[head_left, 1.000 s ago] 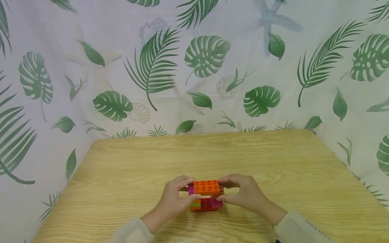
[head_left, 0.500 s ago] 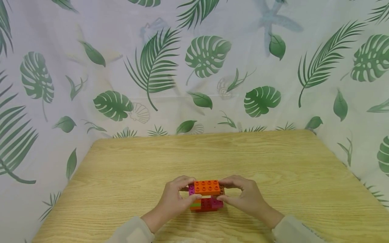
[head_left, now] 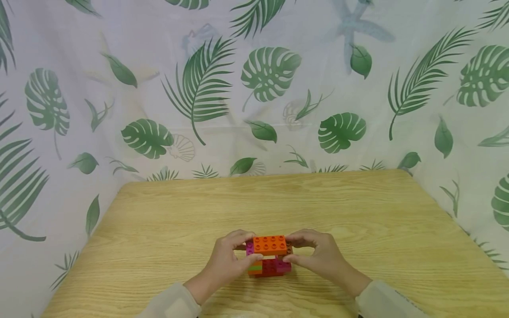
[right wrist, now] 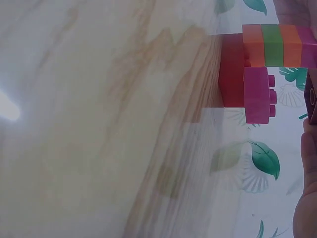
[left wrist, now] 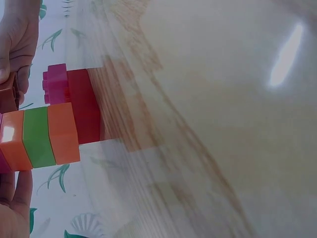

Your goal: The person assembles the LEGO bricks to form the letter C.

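Note:
A small tower of toy building blocks stands near the front of the table, between both hands. Its base is a red block [head_left: 269, 267]. A column of orange, green [left wrist: 38, 137] and orange blocks rises on the left, with a magenta block [head_left: 249, 248] above. Another magenta block [right wrist: 256, 95] sits on the base's right side. Across the top lies an orange eight-stud block [head_left: 270, 245], and a brown block [left wrist: 7, 93] is at its right end, apart from the lower magenta one. My left hand [head_left: 228, 259] holds the upper left side. My right hand [head_left: 321, 254] pinches the brown block's end.
The wooden table [head_left: 191, 212] reaches back to a white cloth [head_left: 222, 145] printed with green leaves, which also hangs at both sides. A bright light reflection shows on the tabletop in both wrist views.
The right wrist and sleeve have shifted slightly to the left. Blocks and left hand look the same.

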A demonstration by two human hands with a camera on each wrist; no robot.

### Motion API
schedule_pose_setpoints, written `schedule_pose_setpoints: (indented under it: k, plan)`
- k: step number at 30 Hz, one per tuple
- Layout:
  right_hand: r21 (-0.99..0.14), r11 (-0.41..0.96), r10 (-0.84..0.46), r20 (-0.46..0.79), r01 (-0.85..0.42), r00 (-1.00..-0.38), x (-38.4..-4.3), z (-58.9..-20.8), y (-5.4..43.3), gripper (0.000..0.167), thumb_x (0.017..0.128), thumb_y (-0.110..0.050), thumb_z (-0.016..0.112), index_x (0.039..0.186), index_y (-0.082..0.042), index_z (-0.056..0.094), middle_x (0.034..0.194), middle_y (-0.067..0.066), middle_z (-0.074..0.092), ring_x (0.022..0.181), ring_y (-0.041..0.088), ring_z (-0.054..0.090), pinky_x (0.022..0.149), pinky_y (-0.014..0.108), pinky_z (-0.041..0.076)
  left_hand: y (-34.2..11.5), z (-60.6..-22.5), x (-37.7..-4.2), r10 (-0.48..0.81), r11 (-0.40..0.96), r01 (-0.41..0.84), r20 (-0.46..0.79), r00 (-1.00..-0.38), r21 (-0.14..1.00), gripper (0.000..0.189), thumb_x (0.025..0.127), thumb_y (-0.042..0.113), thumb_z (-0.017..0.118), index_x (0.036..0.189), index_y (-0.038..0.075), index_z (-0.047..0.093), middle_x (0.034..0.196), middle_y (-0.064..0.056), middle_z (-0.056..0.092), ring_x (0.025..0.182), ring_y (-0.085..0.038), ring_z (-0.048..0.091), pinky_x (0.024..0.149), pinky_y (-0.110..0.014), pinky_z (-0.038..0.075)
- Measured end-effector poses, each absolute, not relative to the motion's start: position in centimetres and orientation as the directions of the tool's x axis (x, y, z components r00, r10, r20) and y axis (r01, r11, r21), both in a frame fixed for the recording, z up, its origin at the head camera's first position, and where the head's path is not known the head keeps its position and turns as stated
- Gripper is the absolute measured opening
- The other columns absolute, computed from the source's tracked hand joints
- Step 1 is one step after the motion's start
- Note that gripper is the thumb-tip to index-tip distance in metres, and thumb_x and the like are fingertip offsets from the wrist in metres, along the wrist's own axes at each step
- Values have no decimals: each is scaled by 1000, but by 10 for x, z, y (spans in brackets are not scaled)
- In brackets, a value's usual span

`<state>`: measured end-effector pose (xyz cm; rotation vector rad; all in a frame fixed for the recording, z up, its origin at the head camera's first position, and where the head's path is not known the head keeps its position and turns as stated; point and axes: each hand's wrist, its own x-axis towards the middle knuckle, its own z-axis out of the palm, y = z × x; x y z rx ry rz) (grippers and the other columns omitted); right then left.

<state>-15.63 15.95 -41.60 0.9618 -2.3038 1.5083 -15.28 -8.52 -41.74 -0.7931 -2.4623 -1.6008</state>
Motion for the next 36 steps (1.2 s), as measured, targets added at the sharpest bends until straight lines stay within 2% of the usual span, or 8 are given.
schedule_pose_setpoints:
  k: [4,12,15,22,30,36]
  plan:
    - [-790,210,-393,472,-577,-789,-165,-433,164,35,73,-4,81,106,-3,68,101,5,68,88,15,66,75,37,55,-85,-416,-152,368,312,479,360,-857,821,35,83,17,76,113,4,67,108,-2,65,93,-18,63,78,-30,54]
    - [-818,177,-395,450,-547,-801,-163,-429,166,32,77,-8,79,106,-4,68,101,5,67,89,17,66,77,44,54,-84,-416,-153,373,323,483,360,-855,814,36,82,16,76,114,2,67,108,-2,65,93,-17,63,79,-30,54]
    - [-825,188,-388,437,-534,-811,-164,-432,167,32,76,-5,79,106,-3,68,101,4,67,89,16,66,77,42,54,-84,-415,-154,374,316,484,361,-854,816,36,82,15,77,114,2,66,108,-2,65,92,-17,63,78,-30,54]
    - [-737,196,-385,549,-647,-742,-166,-438,168,38,70,8,79,105,1,67,99,10,68,87,17,65,73,42,56,-83,-415,-154,378,309,488,365,-851,816,37,81,14,78,114,1,67,107,-3,65,91,-16,64,78,-31,55]
    - [-753,244,-402,495,-612,-770,-166,-434,167,33,75,-9,81,105,-7,68,101,0,68,89,13,65,75,41,55,-84,-418,-154,367,316,475,355,-859,821,36,81,16,78,113,5,67,107,-1,66,94,-18,63,77,-29,54]
    - [-740,252,-426,494,-624,-758,-168,-434,167,34,75,-10,81,106,-8,67,101,-1,67,90,13,64,73,38,56,-85,-421,-153,343,298,437,332,-879,848,35,81,18,78,112,8,67,107,1,66,98,-19,62,81,-30,53]
